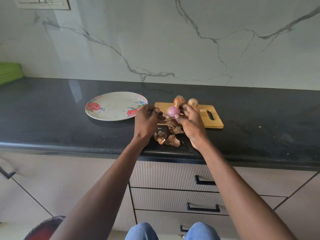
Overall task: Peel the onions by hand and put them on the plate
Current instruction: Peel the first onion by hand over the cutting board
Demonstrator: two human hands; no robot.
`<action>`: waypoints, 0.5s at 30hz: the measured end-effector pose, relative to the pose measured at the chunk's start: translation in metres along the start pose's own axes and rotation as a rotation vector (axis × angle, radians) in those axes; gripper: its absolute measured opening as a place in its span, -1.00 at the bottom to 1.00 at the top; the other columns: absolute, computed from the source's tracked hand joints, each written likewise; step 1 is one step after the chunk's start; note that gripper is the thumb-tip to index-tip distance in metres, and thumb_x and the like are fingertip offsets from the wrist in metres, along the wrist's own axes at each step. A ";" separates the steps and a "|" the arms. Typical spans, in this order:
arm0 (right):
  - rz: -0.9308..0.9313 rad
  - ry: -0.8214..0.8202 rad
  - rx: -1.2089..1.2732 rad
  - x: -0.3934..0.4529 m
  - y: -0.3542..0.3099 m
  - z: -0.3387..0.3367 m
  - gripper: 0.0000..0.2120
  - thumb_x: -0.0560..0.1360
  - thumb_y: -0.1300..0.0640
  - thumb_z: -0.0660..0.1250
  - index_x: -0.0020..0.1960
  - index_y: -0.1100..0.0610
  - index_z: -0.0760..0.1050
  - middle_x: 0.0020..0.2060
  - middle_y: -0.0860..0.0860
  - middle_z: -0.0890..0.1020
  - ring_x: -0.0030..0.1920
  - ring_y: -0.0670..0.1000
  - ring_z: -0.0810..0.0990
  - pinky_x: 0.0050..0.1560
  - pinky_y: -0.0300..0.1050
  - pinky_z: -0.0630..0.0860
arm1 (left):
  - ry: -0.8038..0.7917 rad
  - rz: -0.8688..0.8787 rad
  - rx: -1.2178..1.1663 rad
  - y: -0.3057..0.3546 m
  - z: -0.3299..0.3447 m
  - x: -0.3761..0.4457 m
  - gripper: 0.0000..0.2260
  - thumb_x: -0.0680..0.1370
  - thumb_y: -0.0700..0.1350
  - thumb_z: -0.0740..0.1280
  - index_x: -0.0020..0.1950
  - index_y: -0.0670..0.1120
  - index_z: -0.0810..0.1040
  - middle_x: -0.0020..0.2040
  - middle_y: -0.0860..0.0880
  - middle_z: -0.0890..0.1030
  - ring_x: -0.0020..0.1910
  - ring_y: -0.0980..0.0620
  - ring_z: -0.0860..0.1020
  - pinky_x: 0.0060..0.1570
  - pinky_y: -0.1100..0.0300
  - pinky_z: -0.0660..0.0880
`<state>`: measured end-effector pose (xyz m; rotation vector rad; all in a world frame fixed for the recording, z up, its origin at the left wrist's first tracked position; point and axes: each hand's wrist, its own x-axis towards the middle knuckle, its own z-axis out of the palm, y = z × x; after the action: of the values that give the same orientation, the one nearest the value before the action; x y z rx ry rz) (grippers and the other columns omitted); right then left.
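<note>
My right hand (189, 121) grips a purple onion (173, 111) with its dry skin off, holding it above the left end of the wooden cutting board (212, 122). My left hand (148, 119) hovers just left of the onion with fingers curled; whether it pinches a scrap of skin I cannot tell. Two unpeeled onions (179, 100) (192, 102) stand at the board's far edge. The floral plate (112, 106) lies left of the board with nothing on it. Brown onion skins (170, 138) lie piled on the counter between my hands.
The black counter (69, 122) runs the whole width, its front edge close to me. A green crate (9, 71) stands at the far left against the marble wall. Drawers with black handles (203, 207) lie below.
</note>
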<state>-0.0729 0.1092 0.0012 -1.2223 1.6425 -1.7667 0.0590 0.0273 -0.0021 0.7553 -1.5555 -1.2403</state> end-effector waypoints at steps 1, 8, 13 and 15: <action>0.003 -0.012 0.004 0.000 0.000 0.000 -0.70 0.57 0.32 0.33 0.24 0.06 0.47 0.21 -0.02 0.61 0.20 -0.14 0.58 0.14 -0.30 0.52 | 0.011 -0.005 0.009 -0.002 -0.001 0.001 -0.91 0.64 -0.24 0.30 0.02 -0.27 0.53 -0.14 -0.23 0.68 -0.17 -0.16 0.72 -0.06 -0.21 0.66; 0.007 0.009 0.015 -0.001 -0.001 0.000 -0.72 0.57 0.29 0.35 0.21 0.02 0.47 0.16 -0.08 0.59 0.13 -0.25 0.56 0.06 -0.39 0.51 | 0.043 0.100 0.279 0.003 -0.004 -0.002 -0.80 0.56 -0.15 0.39 0.15 -0.17 0.67 0.00 -0.11 0.70 -0.05 -0.05 0.66 0.03 -0.13 0.62; 0.017 0.033 -0.001 -0.001 0.000 -0.001 -0.79 0.58 0.23 0.35 0.21 0.14 0.51 0.08 -0.10 0.63 0.04 -0.30 0.61 -0.05 -0.41 0.48 | -0.093 0.110 0.191 0.006 -0.002 -0.007 -0.74 0.65 0.02 0.32 0.04 -0.14 0.68 -0.15 -0.08 0.69 -0.09 -0.11 0.67 -0.12 -0.09 0.65; 0.026 0.015 0.004 0.000 0.001 -0.001 -0.83 0.58 0.21 0.35 0.18 0.13 0.54 0.08 -0.05 0.66 0.07 -0.22 0.64 -0.02 -0.33 0.49 | -0.124 0.141 0.255 0.007 0.000 -0.007 -0.74 0.65 0.05 0.33 0.04 -0.12 0.68 -0.15 -0.02 0.70 -0.11 -0.03 0.67 -0.11 -0.06 0.64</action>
<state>-0.0741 0.1100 0.0003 -1.1836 1.6553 -1.7672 0.0623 0.0356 0.0028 0.7265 -1.8597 -1.0126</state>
